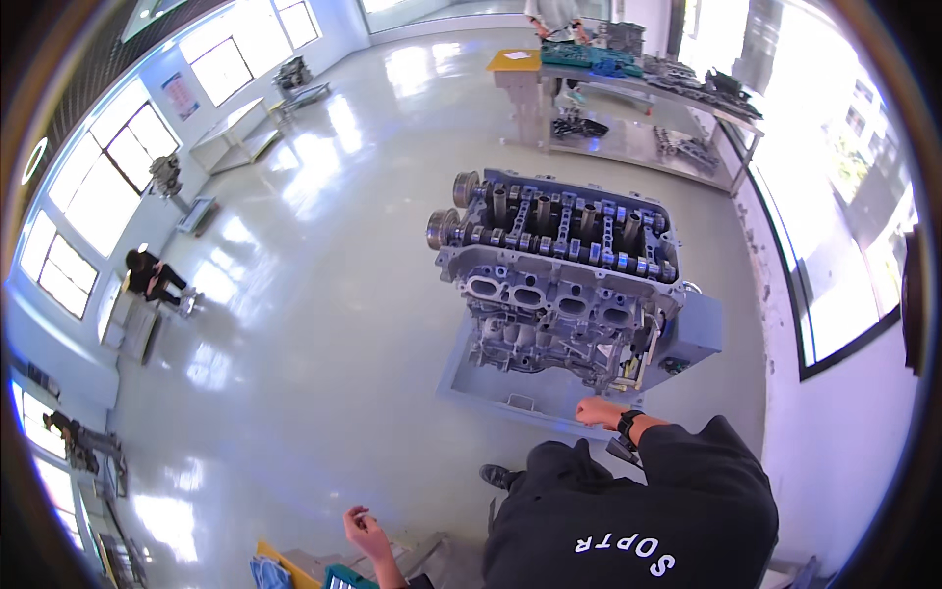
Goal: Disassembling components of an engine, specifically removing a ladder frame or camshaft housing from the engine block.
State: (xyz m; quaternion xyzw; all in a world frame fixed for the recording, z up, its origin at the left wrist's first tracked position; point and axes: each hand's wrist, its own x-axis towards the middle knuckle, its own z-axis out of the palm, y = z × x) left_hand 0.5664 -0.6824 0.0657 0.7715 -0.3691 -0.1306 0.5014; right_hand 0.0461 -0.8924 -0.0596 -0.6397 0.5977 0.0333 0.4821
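Note:
My right hand (596, 411), with a dark watch at the wrist, is closed in a fist just in front of the engine stand's lower tray (471, 388). What it holds, if anything, is hidden. A dark grey object (622, 454) shows below that wrist; its kind is unclear. Lower left, my left hand (367, 534) is raised with curled fingers, near a teal case (345, 577); something small may be between the fingertips. Beyond my right hand stands an engine (559, 285), its top uncovered, with two camshafts (549, 242) and oval ports along the near side.
A grey box (695, 324) sits at the engine's right. A metal workbench (628, 157) bearing engine parts stands at the back right, a person (554, 15) behind it. The windowed wall lies right. Far left are a seated person (152, 278), white cabinets and other engines. A yellow board (285, 564) lies lower left.

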